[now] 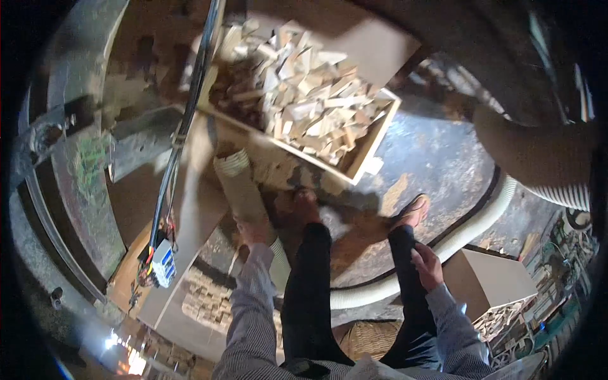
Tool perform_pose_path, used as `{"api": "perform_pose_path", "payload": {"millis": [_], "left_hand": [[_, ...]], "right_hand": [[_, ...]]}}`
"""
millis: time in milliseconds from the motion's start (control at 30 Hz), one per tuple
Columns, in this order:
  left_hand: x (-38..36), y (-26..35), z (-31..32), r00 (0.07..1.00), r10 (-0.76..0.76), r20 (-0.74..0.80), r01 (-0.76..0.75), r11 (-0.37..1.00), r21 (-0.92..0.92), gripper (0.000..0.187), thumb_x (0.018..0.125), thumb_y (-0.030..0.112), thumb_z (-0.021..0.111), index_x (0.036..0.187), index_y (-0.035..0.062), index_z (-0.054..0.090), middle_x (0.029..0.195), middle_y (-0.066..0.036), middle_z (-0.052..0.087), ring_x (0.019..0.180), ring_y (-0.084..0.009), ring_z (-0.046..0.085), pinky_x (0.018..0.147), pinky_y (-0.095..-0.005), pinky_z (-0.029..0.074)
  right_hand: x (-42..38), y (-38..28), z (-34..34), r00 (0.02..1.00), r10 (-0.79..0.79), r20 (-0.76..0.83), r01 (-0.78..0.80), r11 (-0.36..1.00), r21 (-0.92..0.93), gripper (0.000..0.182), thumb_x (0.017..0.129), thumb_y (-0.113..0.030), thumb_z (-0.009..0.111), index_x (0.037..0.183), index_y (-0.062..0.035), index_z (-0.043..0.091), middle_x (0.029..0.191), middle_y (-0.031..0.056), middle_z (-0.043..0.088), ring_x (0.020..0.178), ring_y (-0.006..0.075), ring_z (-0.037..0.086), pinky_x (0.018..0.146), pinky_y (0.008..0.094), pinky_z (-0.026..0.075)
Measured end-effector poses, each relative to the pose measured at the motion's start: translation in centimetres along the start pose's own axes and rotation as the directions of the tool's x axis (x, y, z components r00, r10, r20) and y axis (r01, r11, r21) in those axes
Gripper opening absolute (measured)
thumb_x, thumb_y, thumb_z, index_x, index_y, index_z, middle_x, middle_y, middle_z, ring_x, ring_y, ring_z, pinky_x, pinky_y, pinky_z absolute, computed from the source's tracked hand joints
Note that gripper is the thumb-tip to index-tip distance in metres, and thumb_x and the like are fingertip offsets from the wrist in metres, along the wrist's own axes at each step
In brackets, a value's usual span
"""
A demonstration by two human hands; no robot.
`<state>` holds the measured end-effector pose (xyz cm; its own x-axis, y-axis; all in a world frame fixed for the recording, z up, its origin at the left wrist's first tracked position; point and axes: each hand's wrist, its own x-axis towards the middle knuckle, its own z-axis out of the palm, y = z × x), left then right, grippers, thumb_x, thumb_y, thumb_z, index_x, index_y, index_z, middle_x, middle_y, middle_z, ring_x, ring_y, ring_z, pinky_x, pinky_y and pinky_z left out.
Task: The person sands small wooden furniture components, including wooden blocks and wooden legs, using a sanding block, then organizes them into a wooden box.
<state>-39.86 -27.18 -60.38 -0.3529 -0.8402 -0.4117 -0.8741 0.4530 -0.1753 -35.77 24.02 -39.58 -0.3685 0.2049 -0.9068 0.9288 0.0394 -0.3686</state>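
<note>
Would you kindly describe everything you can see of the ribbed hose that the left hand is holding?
The ribbed hose is a dusty, tan-coated corrugated tube, whiter lower down, apparently plastic. The left hand grips it partway along, so its open round end points up the picture toward the wooden crate of offcuts without touching it. Behind the hand it passes beside the left leg, curves along the floor behind both legs, and sweeps up to the right. The right hand rests on the thigh, clear of the hose.
</note>
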Motion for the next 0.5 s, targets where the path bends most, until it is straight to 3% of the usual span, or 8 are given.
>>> {"api": "perform_pose_path", "payload": {"millis": [67, 100, 133, 167, 200, 233, 333, 500], "left_hand": [[-2.5, 1.7, -2.2, 0.912, 0.336, -0.236, -0.369, 0.922, -0.117, 0.098, 0.079, 0.053, 0.078, 0.153, 0.0036, 0.036, 0.151, -0.027, 0.042, 0.139, -0.0409, 0.044, 0.112, -0.0511, 0.041], [-2.7, 2.7, -2.8, 0.822, 0.542, -0.174, -0.568, 0.803, -0.18, 0.088, 0.087, 0.047, 0.073, 0.152, 0.001, 0.036, 0.153, -0.027, 0.04, 0.14, -0.0414, 0.042, 0.115, -0.049, 0.037], [-3.4, 4.0, -2.6, 0.817, 0.55, -0.175, -0.576, 0.794, -0.196, 0.088, 0.087, 0.047, 0.073, 0.152, 0.001, 0.036, 0.153, -0.027, 0.04, 0.14, -0.0414, 0.042, 0.115, -0.049, 0.037], [-4.1, 5.2, -2.5, 0.852, 0.521, -0.059, -0.51, 0.797, -0.323, 0.082, 0.089, 0.043, 0.072, 0.15, -0.0008, 0.038, 0.152, -0.027, 0.041, 0.139, -0.0409, 0.042, 0.115, -0.0476, 0.036], [-5.0, 6.2, -2.4, 0.869, 0.491, 0.061, -0.42, 0.797, -0.434, 0.077, 0.091, 0.039, 0.072, 0.148, -0.0025, 0.041, 0.151, -0.028, 0.042, 0.139, -0.0405, 0.042, 0.116, -0.0463, 0.035], [-6.1, 8.8, -3.0, 0.86, 0.485, 0.155, -0.28, 0.705, -0.651, 0.074, 0.091, 0.036, 0.073, 0.145, -0.0044, 0.042, 0.147, -0.028, 0.045, 0.137, -0.0383, 0.045, 0.116, -0.0449, 0.034], [-7.3, 14.5, -4.3, 0.741, 0.666, 0.087, -0.36, 0.502, -0.786, 0.078, 0.092, 0.033, 0.073, 0.15, -0.0027, 0.035, 0.153, -0.028, 0.037, 0.139, -0.0372, 0.041, 0.116, -0.0437, 0.034], [-10.7, 21.3, -7.9, 0.804, 0.57, 0.171, -0.254, 0.588, -0.768, 0.092, 0.092, 0.036, 0.071, 0.158, -0.001, 0.018, 0.161, -0.028, 0.021, 0.146, -0.039, 0.031, 0.119, -0.0433, 0.031]], "right_hand": [[4.9, -1.4, 0.4, 0.952, -0.306, 0.007, 0.306, 0.95, -0.066, 0.054, 0.097, -0.025, 0.069, 0.138, 0.0061, 0.052, 0.115, 0.0104, 0.067, 0.104, 0.0173, 0.062, 0.087, 0.0314, 0.051], [8.6, -2.8, -0.2, 0.938, -0.344, 0.055, 0.347, 0.908, -0.235, 0.059, 0.096, -0.027, 0.071, 0.141, 0.0038, 0.049, 0.12, 0.0151, 0.066, 0.107, 0.0201, 0.063, 0.086, 0.033, 0.052], [9.0, -9.7, 0.9, 0.936, -0.35, 0.035, 0.337, 0.865, -0.372, 0.064, 0.093, -0.031, 0.073, 0.142, 0.0022, 0.048, 0.127, 0.0222, 0.064, 0.111, 0.0258, 0.065, 0.085, 0.0352, 0.054], [13.0, -11.3, 1.5, 0.779, -0.626, -0.003, 0.566, 0.706, -0.425, 0.069, 0.091, -0.034, 0.075, 0.142, 0.0031, 0.048, 0.13, 0.0259, 0.063, 0.114, 0.0317, 0.066, 0.085, 0.0366, 0.056], [15.7, -15.3, 2.3, 0.746, -0.664, -0.047, 0.583, 0.685, -0.437, 0.076, 0.09, -0.037, 0.076, 0.145, 0.0038, 0.045, 0.135, 0.0281, 0.059, 0.121, 0.035, 0.062, 0.092, 0.039, 0.055], [17.7, -19.4, 3.5, 0.729, -0.677, -0.104, 0.617, 0.715, -0.328, 0.085, 0.087, -0.041, 0.078, 0.146, 0.008, 0.042, 0.139, 0.0296, 0.055, 0.127, 0.0373, 0.057, 0.099, 0.0407, 0.052], [23.8, -27.8, 5.7, 0.624, -0.757, -0.193, 0.743, 0.652, -0.153, 0.096, 0.086, -0.048, 0.077, 0.145, 0.0155, 0.036, 0.146, 0.0339, 0.046, 0.137, 0.0369, 0.047, 0.112, 0.0431, 0.041], [27.0, -33.9, 7.7, 0.703, -0.689, -0.175, 0.687, 0.722, -0.081, 0.104, 0.082, -0.055, 0.077, 0.148, 0.0131, 0.034, 0.145, 0.0299, 0.049, 0.134, 0.0322, 0.051, 0.112, 0.0392, 0.04]]}}
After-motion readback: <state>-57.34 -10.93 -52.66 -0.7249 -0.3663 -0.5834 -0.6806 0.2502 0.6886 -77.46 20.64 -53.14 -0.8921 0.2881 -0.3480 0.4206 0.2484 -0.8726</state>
